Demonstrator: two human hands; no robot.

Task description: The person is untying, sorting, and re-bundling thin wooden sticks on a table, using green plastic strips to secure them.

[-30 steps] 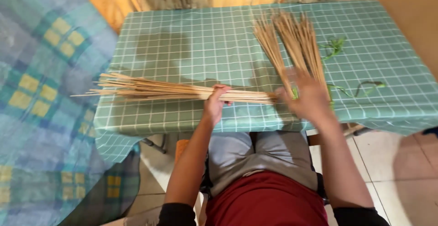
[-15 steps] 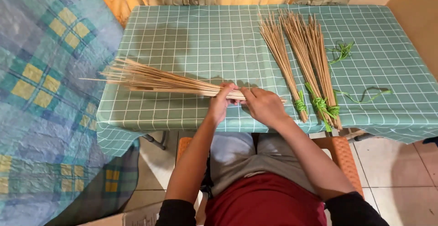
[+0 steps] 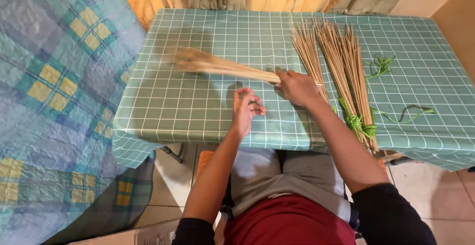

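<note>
Loose stick bundle [image 3: 222, 67]: now raised off green checked tablecloth [image 3: 198, 101], motion-blurred, gripped at butt end by right hand [image 3: 297, 87] alone; half second earlier lay flat under both hands. Left hand [image 3: 246, 107]: released from bundle, fingers loosely curled, holding nothing, near table's front edge. Tied stick bundles [image 3: 341, 67]: green ties, unmoved, just right of right hand. Green twine scraps [image 3: 381, 64]: far right, unchanged.

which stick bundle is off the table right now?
The bundle gripped in the right hand, blurred and pointing left. The tied bundles lie flat on the checked tablecloth, bound with green string.
</note>
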